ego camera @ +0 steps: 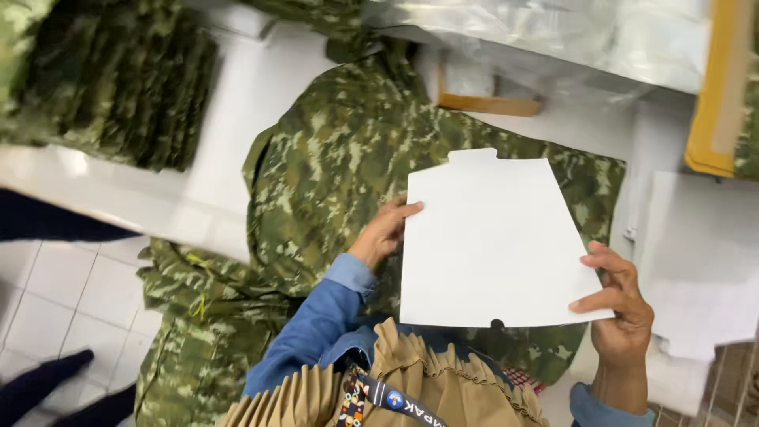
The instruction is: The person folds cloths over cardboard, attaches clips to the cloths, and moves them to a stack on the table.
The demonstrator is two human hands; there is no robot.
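A white cardboard sheet (494, 237), trapezoid-shaped with a small tab at its top edge, is held flat over a green camouflage garment (340, 158) spread on a white table (229, 103). My left hand (385, 231) grips the sheet's left edge. My right hand (621, 304) pinches its lower right corner. Part of the garment hangs off the table's front edge toward the floor.
A stack of folded camouflage garments (118, 79) sits at the far left of the table. Clear plastic wrapping (569, 39) lies at the back, a yellow-brown carton (719, 95) at the far right, white sheets (700, 261) beside my right hand. White tiled floor (55, 292) shows lower left.
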